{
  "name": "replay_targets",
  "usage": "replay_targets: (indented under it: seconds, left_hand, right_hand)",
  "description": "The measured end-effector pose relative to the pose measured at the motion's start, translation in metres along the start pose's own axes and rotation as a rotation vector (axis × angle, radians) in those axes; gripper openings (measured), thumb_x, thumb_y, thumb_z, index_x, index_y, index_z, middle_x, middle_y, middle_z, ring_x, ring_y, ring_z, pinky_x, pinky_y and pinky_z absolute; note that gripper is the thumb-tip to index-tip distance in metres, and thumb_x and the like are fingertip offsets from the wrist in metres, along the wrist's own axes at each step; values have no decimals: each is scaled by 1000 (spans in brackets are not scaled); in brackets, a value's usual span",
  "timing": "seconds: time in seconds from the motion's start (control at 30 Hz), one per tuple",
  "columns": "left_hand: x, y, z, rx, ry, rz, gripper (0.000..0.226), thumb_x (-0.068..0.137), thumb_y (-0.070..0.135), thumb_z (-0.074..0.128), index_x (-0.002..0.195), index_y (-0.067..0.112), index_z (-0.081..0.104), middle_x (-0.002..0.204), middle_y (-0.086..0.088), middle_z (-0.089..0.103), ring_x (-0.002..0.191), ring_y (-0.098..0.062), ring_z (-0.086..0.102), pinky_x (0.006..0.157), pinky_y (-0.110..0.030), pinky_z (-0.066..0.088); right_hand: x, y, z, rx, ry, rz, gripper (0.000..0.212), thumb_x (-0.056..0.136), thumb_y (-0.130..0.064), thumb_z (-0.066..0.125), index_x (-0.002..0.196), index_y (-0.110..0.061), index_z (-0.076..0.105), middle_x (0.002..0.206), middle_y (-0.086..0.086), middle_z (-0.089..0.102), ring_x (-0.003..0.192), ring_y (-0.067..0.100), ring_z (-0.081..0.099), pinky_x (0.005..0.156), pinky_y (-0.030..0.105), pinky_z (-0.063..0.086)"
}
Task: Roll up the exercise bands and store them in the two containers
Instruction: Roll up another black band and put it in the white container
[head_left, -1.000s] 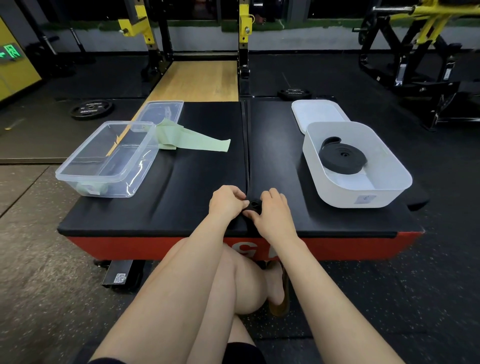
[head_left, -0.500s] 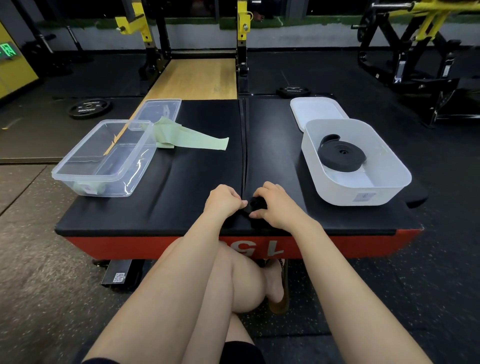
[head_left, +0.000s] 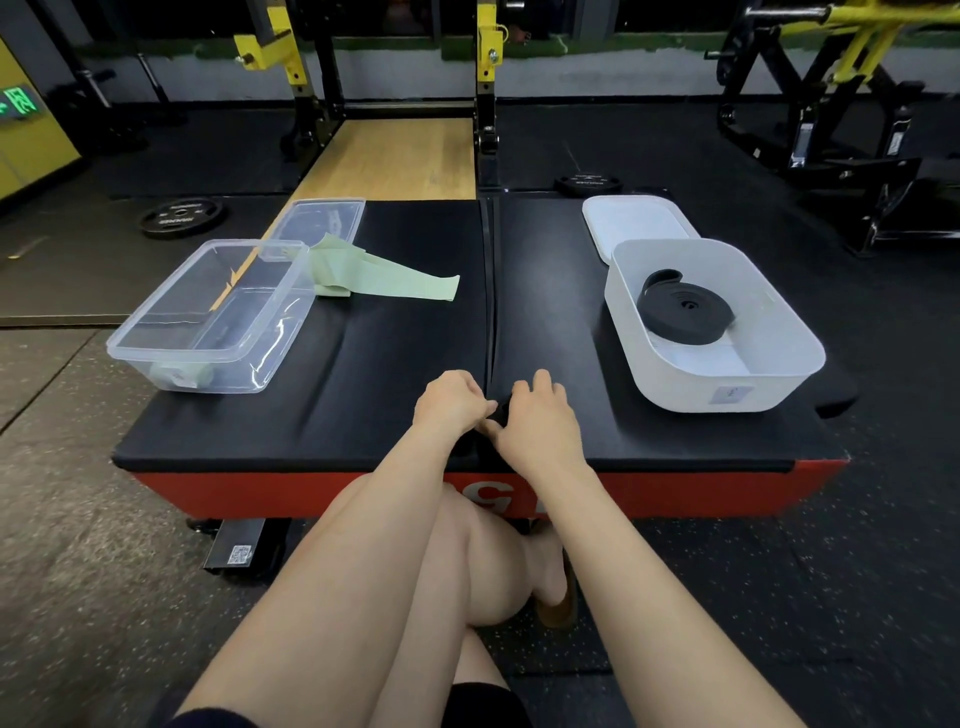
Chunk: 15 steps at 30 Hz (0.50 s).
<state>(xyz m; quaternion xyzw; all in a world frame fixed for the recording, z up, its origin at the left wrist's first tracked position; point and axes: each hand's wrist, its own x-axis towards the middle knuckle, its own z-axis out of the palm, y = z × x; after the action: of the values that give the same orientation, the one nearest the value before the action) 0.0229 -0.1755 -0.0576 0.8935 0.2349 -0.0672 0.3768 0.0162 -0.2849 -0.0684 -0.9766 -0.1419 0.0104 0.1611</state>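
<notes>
My left hand (head_left: 453, 405) and my right hand (head_left: 537, 418) meet over the seam of the black padded platform (head_left: 395, 374), near its front edge. Both pinch a small black band (head_left: 502, 413) between their fingertips; most of it is hidden by the fingers. A rolled black band (head_left: 684, 307) lies inside the white container (head_left: 779, 371) at the right. A light green flat band (head_left: 395, 280) lies unrolled at the back left, next to the clear container (head_left: 156, 343). Something pale sits at the clear container's near end.
A clear lid (head_left: 337, 215) lies behind the clear container and a white lid (head_left: 631, 221) behind the white one. My crossed bare legs (head_left: 467, 561) are in front of the platform's red side. Weight plates and yellow-black racks stand on the gym floor behind.
Both hands stay at the seam working the black band; the right hand's wrist has swung back toward me after angling left. The view has shifted slightly.
</notes>
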Motion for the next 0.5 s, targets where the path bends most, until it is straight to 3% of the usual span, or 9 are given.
replay_targets:
  seconds: [0.13, 0.3, 0.5]
  left_hand:
    - [2, -3, 0, -68, -4, 24, 24, 82, 21, 70, 103, 18, 59, 107, -1, 67, 107, -17, 60, 97, -34, 46]
    - [-1, -2, 2, -97, 10, 71, 35, 82, 14, 70, 116, 16, 62, 113, 1, 66, 110, -16, 59, 97, -29, 45]
    - [-1, -4, 3, -137, 49, 68, 21, 83, 21, 71, 103, 17, 69, 106, 0, 69, 104, -15, 61, 87, -26, 47]
  right_hand:
    - [-2, 5, 5, 87, 54, 3, 49, 90, -43, 57, 122, -6, 49, 129, 9, 38, 115, 27, 38, 88, 35, 40]
    - [2, 12, 4, 121, 23, -55, 51, 91, -38, 57, 133, -10, 47, 127, 7, 39, 117, 25, 35, 95, 34, 39]
    - [10, 21, -6, 110, -101, -120, 58, 91, -38, 59, 143, -19, 41, 125, 1, 42, 118, 22, 35, 101, 32, 34]
